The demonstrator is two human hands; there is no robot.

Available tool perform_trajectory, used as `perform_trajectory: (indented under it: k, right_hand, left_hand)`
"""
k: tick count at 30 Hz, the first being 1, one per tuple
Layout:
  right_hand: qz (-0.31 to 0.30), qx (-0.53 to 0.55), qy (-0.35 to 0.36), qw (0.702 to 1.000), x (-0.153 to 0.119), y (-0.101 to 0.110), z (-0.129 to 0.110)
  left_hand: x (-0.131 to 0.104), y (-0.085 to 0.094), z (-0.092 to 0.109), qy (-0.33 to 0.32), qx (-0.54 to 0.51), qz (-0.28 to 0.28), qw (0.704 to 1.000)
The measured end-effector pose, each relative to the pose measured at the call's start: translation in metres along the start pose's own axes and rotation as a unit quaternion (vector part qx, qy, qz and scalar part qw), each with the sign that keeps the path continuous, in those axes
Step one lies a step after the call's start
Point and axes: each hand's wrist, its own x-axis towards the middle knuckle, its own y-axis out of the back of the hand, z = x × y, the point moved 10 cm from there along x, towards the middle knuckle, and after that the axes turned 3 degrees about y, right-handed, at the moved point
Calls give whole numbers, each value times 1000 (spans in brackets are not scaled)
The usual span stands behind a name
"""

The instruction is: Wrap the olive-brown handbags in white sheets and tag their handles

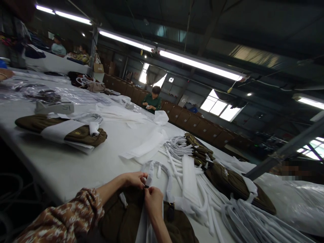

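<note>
A dark olive fabric bag (121,216) lies at the table's near edge in front of me. Its looped handle (167,179) is wrapped in whitish film and arches away from me. My left hand (136,180) pinches the handle's left end, close to a small black tab. Right beside it, my right hand (154,199) is closed with fingertips at the same spot; the exact grip is partly hidden. A white strip (142,224) runs down over the bag, partly under my right wrist.
Another olive bag (83,133) with a paper band lies at left. White tubes (202,189), stacked olive bags (222,179) and bundled grey-white cords (248,219) crowd the right. Thin white sheets (144,146) lie mid-table. A person (152,100) works at the far side.
</note>
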Motion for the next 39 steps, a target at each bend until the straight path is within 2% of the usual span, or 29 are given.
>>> perform_trajectory:
  k: [3, 8, 12, 16, 20, 23, 27, 31, 39]
  right_hand:
    - [0, 13, -17, 1000, 0, -4, 9]
    - [-16, 70, -70, 995, 0, -17, 31]
    - [-65, 154, -137, 976, -2, -37, 51]
    - [-128, 245, -174, 945, -5, -51, 56]
    - [-179, 294, -145, 928, 1, -50, 45]
    - [-176, 284, -113, 936, 9, -44, 35]
    - [-139, 239, -68, 959, 17, -34, 20]
    - [-122, 212, -33, 969, 14, -27, 11]
    - [-133, 202, 28, 970, 8, -26, 9]
  left_hand:
    - [0, 2, -5, -1, -3, -22, 1000]
    - [7, 14, -17, -6, -7, 20, 1000]
    - [8, 21, -26, -7, -14, 59, 998]
    - [-1, 27, -23, -41, -16, 97, 994]
    - [-20, 45, -6, -104, -20, 157, 982]
    - [-34, 52, 11, -153, -35, 188, 970]
    - [-37, 37, 26, -180, -47, 162, 969]
    - [-31, 19, 30, -179, -67, 138, 972]
    - [-28, 10, 26, -151, -92, 137, 975]
